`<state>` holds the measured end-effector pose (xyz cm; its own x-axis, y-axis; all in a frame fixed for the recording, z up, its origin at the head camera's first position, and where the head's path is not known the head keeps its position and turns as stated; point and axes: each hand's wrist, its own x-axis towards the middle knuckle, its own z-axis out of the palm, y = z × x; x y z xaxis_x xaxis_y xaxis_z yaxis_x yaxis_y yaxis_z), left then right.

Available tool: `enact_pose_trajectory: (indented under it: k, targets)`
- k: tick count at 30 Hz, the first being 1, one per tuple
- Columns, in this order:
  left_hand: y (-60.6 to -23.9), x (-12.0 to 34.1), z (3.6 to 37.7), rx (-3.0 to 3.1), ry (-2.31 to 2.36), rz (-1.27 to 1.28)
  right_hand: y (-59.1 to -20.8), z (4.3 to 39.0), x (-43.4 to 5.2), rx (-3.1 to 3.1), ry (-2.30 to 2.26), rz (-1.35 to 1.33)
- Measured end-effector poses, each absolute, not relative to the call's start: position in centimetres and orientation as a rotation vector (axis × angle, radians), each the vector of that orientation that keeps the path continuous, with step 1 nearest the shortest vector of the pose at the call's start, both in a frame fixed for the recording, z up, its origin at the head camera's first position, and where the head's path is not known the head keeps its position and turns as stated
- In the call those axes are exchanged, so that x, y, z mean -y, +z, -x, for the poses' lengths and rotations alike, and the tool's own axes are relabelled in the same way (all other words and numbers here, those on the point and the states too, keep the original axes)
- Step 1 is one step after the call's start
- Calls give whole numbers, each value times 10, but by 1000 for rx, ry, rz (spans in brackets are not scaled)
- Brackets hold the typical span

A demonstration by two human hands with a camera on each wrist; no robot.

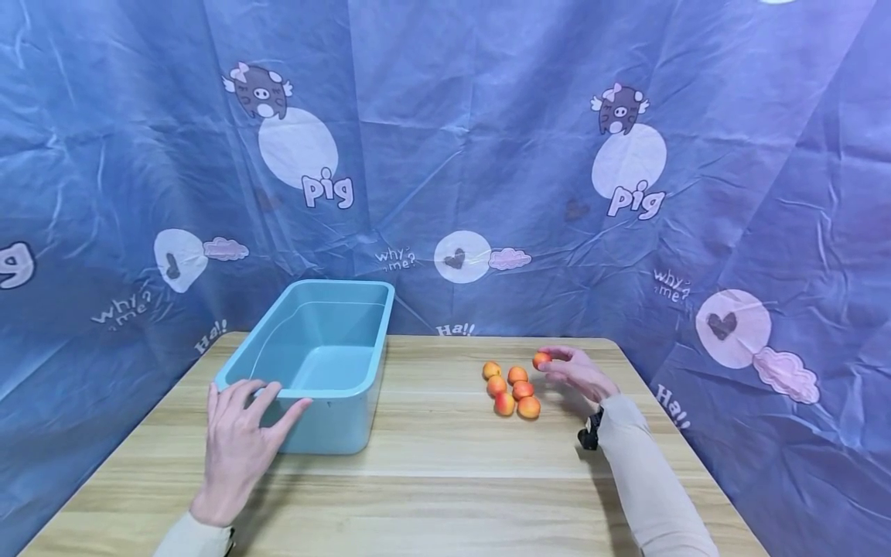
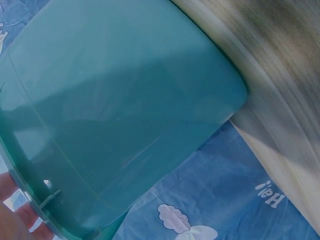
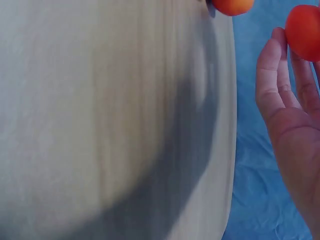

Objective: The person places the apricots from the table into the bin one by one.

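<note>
Your left hand rests against the near rim of the light blue rectangular plastic tub, its fingers straight and spread, touching the tub's front wall rather than curling round it. The tub stands on the left half of the pale wooden surface, its long side running away from you, and it holds nothing: the head view shows a bare bottom, and the left wrist view shows only smooth teal plastic with your fingertips at the lower left edge. Your right hand is out over the right half of the surface, pinching one small round orange-red apricot at the fingertips; the right wrist view shows that fruit held at the tips of your fingers, lifted off the wood. Just to the left of that hand, a loose cluster of five more orange apricots lies on the surface, the fruits touching or nearly touching each other, well apart from the tub.
</note>
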<state>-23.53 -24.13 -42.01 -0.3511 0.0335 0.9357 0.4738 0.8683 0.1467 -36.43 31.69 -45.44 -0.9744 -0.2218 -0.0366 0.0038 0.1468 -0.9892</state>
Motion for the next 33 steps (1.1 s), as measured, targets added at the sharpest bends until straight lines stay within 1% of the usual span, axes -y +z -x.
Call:
enact_pose_trajectory:
  k: [8, 25, 33]
  targets:
    - [-421, 242, 234, 1906, -470, 373, -444, 370, -308, -2295, -1923, 339]
    - [-422, 244, 235, 1915, -472, 372, -429, 377, -280, -2393, -1864, 383]
    - [-423, 245, 236, 1953, -468, 381, -423, 382, -262, -2324, -1909, 435]
